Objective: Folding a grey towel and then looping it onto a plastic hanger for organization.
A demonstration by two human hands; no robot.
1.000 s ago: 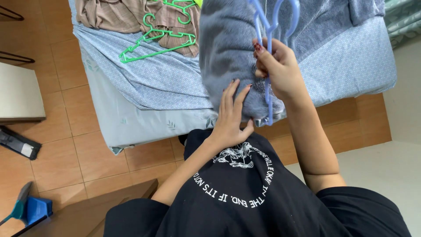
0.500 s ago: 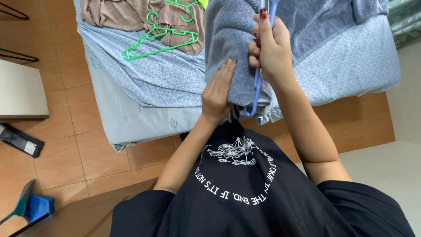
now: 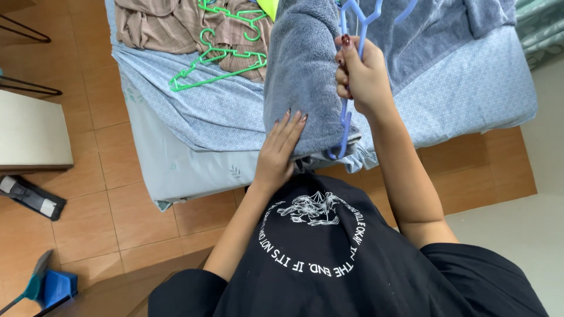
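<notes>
Towel draped over blue hanger, above bed. Right hand fingers clamped on hanger; left hand fingers together, flat against towel's lower edge. Smoothing step, apparently. Calls for even drape.

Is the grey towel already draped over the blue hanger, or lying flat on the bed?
Draped. The grey towel hangs doubled beside the blue hanger, which the right hand holds up; the left hand presses its lower edge.
</notes>
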